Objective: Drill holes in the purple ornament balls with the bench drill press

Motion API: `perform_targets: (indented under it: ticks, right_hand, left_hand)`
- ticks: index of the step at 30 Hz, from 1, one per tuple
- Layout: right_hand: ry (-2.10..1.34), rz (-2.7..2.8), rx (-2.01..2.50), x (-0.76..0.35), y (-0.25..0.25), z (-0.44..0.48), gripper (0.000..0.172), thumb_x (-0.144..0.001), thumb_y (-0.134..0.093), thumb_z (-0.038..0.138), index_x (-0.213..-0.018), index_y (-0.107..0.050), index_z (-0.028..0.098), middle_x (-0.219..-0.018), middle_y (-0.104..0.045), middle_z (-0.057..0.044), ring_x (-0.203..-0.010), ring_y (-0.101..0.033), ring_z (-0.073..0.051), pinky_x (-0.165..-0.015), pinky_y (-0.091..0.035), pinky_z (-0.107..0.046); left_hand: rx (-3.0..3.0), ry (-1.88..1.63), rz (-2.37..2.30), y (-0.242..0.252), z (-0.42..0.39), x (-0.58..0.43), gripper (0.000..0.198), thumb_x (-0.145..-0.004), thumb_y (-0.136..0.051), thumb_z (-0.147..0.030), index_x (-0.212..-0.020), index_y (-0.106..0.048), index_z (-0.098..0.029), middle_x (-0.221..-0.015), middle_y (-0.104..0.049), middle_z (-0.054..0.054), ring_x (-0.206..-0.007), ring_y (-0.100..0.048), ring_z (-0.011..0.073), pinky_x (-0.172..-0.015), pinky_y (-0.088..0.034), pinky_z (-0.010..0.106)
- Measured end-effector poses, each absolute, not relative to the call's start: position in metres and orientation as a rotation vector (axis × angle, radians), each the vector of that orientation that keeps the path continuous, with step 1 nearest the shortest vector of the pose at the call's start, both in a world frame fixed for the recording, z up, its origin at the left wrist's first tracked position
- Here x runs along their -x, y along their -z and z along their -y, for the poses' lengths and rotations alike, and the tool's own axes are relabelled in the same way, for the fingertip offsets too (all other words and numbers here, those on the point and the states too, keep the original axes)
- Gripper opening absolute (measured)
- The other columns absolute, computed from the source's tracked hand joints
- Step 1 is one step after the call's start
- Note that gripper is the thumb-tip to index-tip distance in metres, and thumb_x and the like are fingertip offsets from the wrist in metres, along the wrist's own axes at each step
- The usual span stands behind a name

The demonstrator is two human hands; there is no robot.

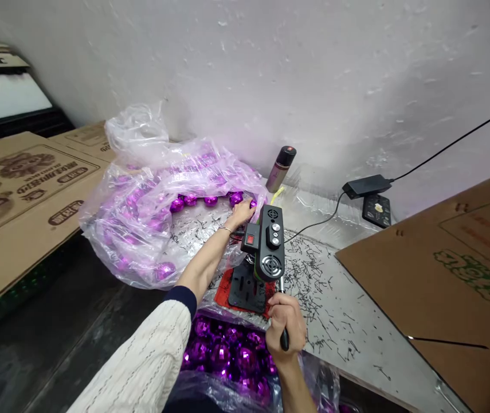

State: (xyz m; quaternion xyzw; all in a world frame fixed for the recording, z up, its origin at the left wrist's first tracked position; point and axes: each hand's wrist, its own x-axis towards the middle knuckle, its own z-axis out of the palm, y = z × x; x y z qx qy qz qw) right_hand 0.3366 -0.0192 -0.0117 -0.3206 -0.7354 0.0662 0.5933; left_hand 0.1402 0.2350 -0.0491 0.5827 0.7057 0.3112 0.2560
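My left hand [242,213] reaches across the bench behind a small black machine [271,244], its fingers closed at a shiny purple ball [253,203]. More purple disco-style balls [211,201] lie beside it, partly under clear plastic film. My right hand [286,324] is wrapped around the black-gripped lever [285,339] at the machine's near side. The machine has round vents, buttons and a red switch [250,239]. Its black slotted base plate [247,289] sits on a red sheet [223,287]. Directly before me, a plastic-lined container holds many faceted purple balls [221,353].
Crumpled clear plastic [141,126] spreads over the left of the bench. A spray can [281,168] leans by the wall. Tiny black bits [313,287] litter the surface. A power adapter [367,186] trails cables. Cardboard boxes [25,189] flank the bench, one at right [442,269].
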Motion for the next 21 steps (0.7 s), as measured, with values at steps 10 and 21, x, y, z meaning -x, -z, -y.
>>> perform_targets:
  ticks: [10, 21]
  right_hand:
    - [-0.171, 1.681, 0.745, -0.335, 0.012, 0.018, 0.024, -0.092, -0.046, 0.005, -0.076, -0.052, 0.022, -0.076, -0.061, 0.000, -0.068, -0.060, -0.013, -0.060, -0.047, -0.028]
    - [-0.164, 1.652, 0.713, -0.331, 0.007, 0.015, 0.025, -0.095, -0.045, 0.008, -0.075, -0.051, 0.023, -0.073, -0.059, 0.000, -0.069, -0.059, -0.013, -0.064, -0.045, -0.030]
  left_hand:
    - [-0.804, -1.267, -1.363, 0.038, -0.156, -0.082, 0.044, -0.098, -0.061, -0.049, -0.127, -0.065, -0.015, -0.107, -0.076, 0.013, -0.086, -0.073, 0.0153, -0.080, -0.060, 0.027]
    - [-0.609, -1.329, -1.134, 0.053, 0.029, -0.113, 0.062, -0.089, -0.075, -0.042, -0.145, -0.053, -0.025, -0.124, -0.073, 0.009, -0.097, -0.076, 0.0195, -0.088, -0.063, 0.034]
